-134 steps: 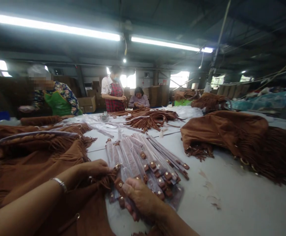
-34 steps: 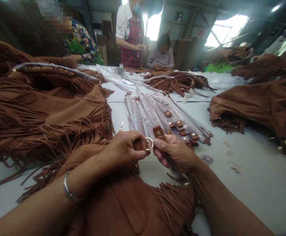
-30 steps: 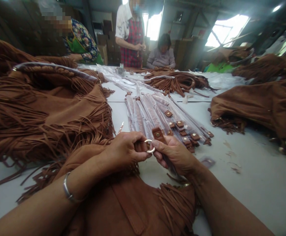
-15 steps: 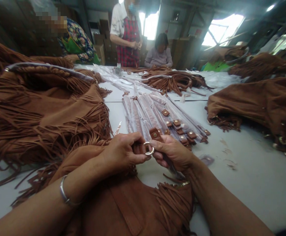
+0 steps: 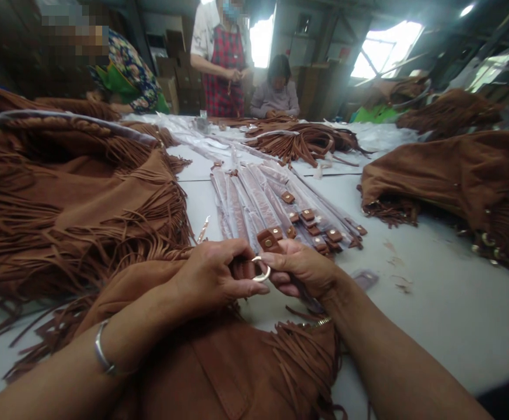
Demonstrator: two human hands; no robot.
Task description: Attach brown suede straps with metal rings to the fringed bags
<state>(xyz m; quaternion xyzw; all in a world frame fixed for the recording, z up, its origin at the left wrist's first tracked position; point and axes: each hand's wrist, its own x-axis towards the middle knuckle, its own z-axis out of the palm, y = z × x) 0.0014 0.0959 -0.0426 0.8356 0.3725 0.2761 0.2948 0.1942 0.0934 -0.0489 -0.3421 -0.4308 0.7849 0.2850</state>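
Observation:
Between my two hands is a metal ring (image 5: 262, 277). My left hand (image 5: 213, 271) pinches it from the left, and a brown leather tab shows inside those fingers. My right hand (image 5: 304, 271) is closed on a brown strap (image 5: 268, 241), whose snap-stud end sticks up above the thumb; its fingertips touch the ring's right side. Below the hands, a brown fringed suede bag (image 5: 184, 361) lies at the table's near edge, with a bit of zipper at its right. Whether the strap passes through the ring I cannot tell.
Several plastic-wrapped straps (image 5: 258, 195) lie ahead on the white table (image 5: 438, 326). A fringed bag (image 5: 92, 192) is piled at left, another brown bag (image 5: 451, 175) at right. Fringe pieces (image 5: 293, 143) lie farther back. Co-workers, one in a checked apron (image 5: 223, 73), are across the table.
My view has shifted slightly, so most things sit a little farther left. The ring has turned a little between my fingers. Both hands keep their hold.

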